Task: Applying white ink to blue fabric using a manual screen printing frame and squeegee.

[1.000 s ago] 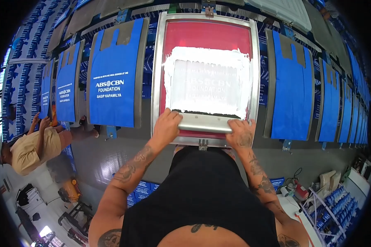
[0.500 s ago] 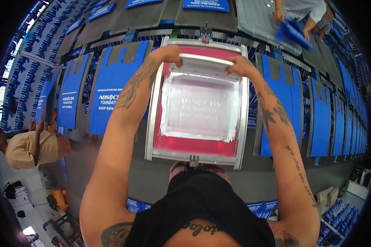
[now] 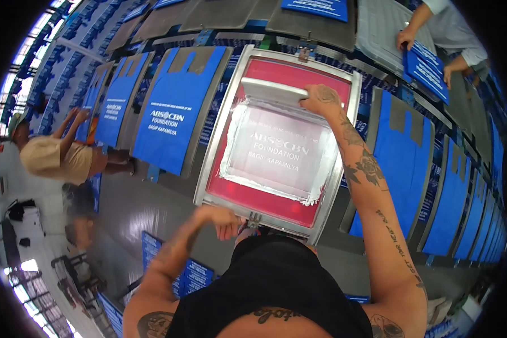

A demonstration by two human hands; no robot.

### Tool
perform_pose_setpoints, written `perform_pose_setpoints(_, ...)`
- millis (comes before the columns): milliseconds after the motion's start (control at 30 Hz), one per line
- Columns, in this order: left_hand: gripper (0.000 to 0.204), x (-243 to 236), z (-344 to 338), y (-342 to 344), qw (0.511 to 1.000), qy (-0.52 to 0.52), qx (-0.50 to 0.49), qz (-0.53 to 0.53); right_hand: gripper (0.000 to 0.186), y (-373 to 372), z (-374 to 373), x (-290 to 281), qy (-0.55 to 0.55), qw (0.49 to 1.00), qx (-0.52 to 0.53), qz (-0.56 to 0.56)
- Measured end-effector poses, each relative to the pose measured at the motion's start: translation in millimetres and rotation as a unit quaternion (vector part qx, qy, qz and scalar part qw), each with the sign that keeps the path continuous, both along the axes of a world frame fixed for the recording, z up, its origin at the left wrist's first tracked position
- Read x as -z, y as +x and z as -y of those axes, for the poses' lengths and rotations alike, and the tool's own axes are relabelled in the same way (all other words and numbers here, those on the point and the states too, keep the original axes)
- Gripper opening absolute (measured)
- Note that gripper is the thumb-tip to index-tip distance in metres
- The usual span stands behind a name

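Note:
My right hand [image 3: 321, 97] grips the right part of a metal squeegee [image 3: 267, 89], which lies across the upper screen. The screen frame [image 3: 350, 101] has a silver rim, red mesh [image 3: 290, 214] and a pale central patch [image 3: 276, 146] edged with white ink, showing lettering. My left hand [image 3: 224, 224] is off the squeegee, beside the bottom rail left of a metal clamp [image 3: 254, 219], its fingers loosely bent and slightly apart with nothing visible in them.
Blue bags [image 3: 174, 84] [image 3: 403, 141] lie on grey boards in rows either side. A co-worker in a tan shirt [image 3: 56, 158] works at the left. Another person's hands [image 3: 405, 39] hold blue bags [image 3: 425, 70] beside a translucent plastic tray [image 3: 369, 34] at upper right.
The squeegee went from the screen's bottom to its top. My left hand then let go and came down to the bottom rail. The upper-right person has come into view with blue bags.

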State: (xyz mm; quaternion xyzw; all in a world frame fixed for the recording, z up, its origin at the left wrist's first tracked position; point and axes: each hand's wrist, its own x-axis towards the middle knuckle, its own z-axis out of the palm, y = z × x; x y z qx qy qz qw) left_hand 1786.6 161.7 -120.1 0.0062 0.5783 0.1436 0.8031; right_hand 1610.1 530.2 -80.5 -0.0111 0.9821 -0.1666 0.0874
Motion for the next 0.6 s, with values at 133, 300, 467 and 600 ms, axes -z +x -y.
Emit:
perform_pose_setpoints(133, 0.058, 56.8, -3.8, 117.6, 0.847, 0.072, -0.514, -0.112, 0.048, -13.4, -6.5, 4.1, -0.017, 1.000, 0.001, 0.005)
perform_pose_setpoints(300, 0.057, 44.5, -24.9, 138.2, 0.763, 0.084, -0.563, -0.305, 0.056, -38.6, -11.9, -3.1, -0.014, 0.993, -0.044, 0.108)
perform_pose_setpoints(467, 0.055, 18.2, -29.9, 138.0, 0.774, 0.036, -0.503, -0.382, 0.063, -50.4, -16.9, 6.4, -0.025, 0.993, -0.085, 0.072)
perform_pose_setpoints(600, 0.052, -24.1, -28.2, 140.1, 0.754, 0.064, -0.529, -0.383, 0.077, -55.9, -17.0, -23.8, -0.028, 0.988, -0.116, 0.095)
